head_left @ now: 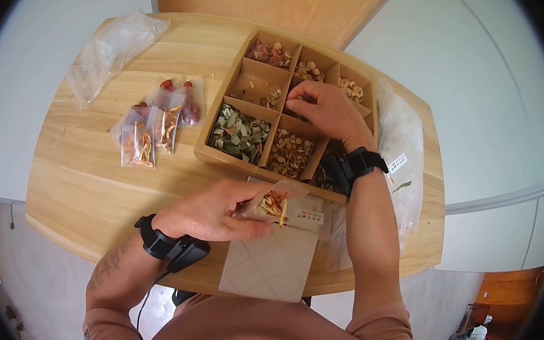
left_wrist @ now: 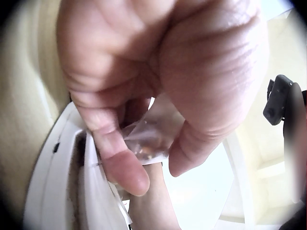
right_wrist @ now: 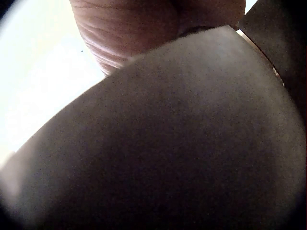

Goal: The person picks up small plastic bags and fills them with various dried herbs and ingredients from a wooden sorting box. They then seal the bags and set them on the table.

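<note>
My left hand (head_left: pixel 198 209) holds a small clear plastic bag (head_left: pixel 274 203) between thumb and fingers, in front of the box. Yellowish and reddish dried strips lie inside the bag. In the left wrist view, thumb and fingers pinch the bag (left_wrist: pixel 160 127) from both sides. My right hand (head_left: pixel 333 113) reaches into the middle compartment of a divided cardboard box (head_left: pixel 246 170), fingers bent downward. I cannot tell whether its fingertips hold anything. The right wrist view shows mostly a dark box wall (right_wrist: pixel 168 143) with part of the palm (right_wrist: pixel 129 28) above it.
Other compartments hold green leaf pieces (head_left: pixel 240 132), brown slices (head_left: pixel 290 153) and reddish pieces (head_left: pixel 271 53). Several filled bags (head_left: pixel 138 147) lie on the left, near a crumpled plastic bag (head_left: pixel 119 46). A pale patterned sheet (head_left: pixel 268 262) lies at the table's front edge. More plastic (head_left: pixel 405 142) is at the right.
</note>
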